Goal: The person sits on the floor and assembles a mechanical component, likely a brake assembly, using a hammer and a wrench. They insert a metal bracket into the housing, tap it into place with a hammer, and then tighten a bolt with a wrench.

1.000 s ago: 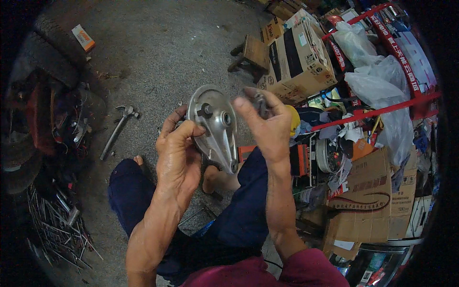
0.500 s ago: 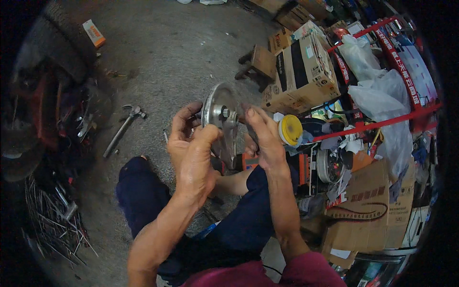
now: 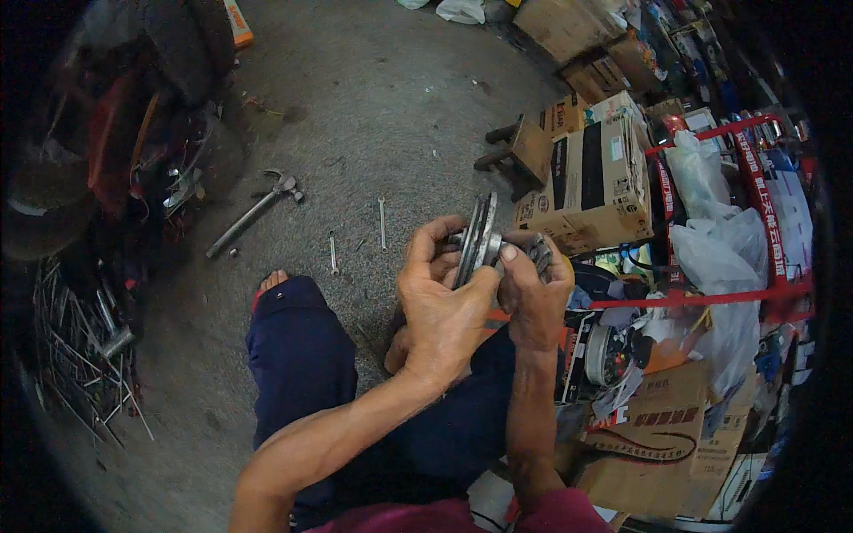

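Observation:
A round grey metal disc (image 3: 481,233) with a hub at its centre is held up over my lap, its grooved rim turned almost edge-on. My left hand (image 3: 440,302) grips it from the left, the thumb pressed near its lower edge and the fingers behind it. On the hub side my right hand (image 3: 536,293) is closed, thumb against the hub. Between its fingers shows a dark grey metal piece (image 3: 537,250); whether it is joined to the disc I cannot tell. Two small wrenches, the longer wrench (image 3: 383,225) and the shorter wrench (image 3: 334,254), lie on the floor beyond my hands.
A claw hammer (image 3: 258,213) lies on the floor to the left. Thin metal rods (image 3: 80,364) are heaped at the far left. On the right stand a small wooden stool (image 3: 520,155), a cardboard box (image 3: 600,173) and a cluttered red-framed rack (image 3: 702,299) with plastic bags.
The disc has turned from a slanted face view to nearly edge-on, and both hands have shifted right in the picture. The view has moved too, bringing the wrenches into sight.

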Available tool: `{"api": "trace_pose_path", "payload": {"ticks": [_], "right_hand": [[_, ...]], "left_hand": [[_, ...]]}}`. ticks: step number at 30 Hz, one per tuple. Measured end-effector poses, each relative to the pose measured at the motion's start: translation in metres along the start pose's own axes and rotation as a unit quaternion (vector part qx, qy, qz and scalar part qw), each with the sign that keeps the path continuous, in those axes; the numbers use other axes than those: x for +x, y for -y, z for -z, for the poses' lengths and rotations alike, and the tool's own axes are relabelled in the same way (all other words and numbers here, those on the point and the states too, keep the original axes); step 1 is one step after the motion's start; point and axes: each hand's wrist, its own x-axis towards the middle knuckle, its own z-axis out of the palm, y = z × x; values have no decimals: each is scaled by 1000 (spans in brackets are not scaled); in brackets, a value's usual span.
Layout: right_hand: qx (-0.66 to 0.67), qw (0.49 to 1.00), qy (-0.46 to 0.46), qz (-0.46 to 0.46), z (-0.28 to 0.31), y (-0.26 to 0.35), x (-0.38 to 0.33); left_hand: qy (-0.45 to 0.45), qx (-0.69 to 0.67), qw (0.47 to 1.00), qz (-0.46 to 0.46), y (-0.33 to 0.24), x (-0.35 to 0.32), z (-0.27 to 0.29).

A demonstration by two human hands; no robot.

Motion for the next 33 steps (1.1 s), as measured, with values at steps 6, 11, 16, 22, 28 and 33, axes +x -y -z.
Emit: {"api": "trace_pose_path", "payload": {"ticks": [6, 11, 16, 22, 28, 33], "right_hand": [[-9, 1000, -2, -15, -2, -4, 2], [74, 997, -37, 11, -4, -12, 4], [174, 984, 38, 12, 30, -30, 11], [242, 970, 12, -10, 58, -73, 21], [250, 968, -12, 7, 51, -64, 16], [214, 974, -43, 60, 41, -42, 21]], "left_hand": [[-19, 14, 998, -51, 7, 2, 1], [-1, 136, 977, -164, 1, -7, -4], [51, 226, 914, -334, 17, -15, -7], [60, 265, 871, -410, 16, -20, -6], [91, 269, 841, -460, 11, -21, -4], [32, 242, 863, -442, 2, -22, -13]]}}
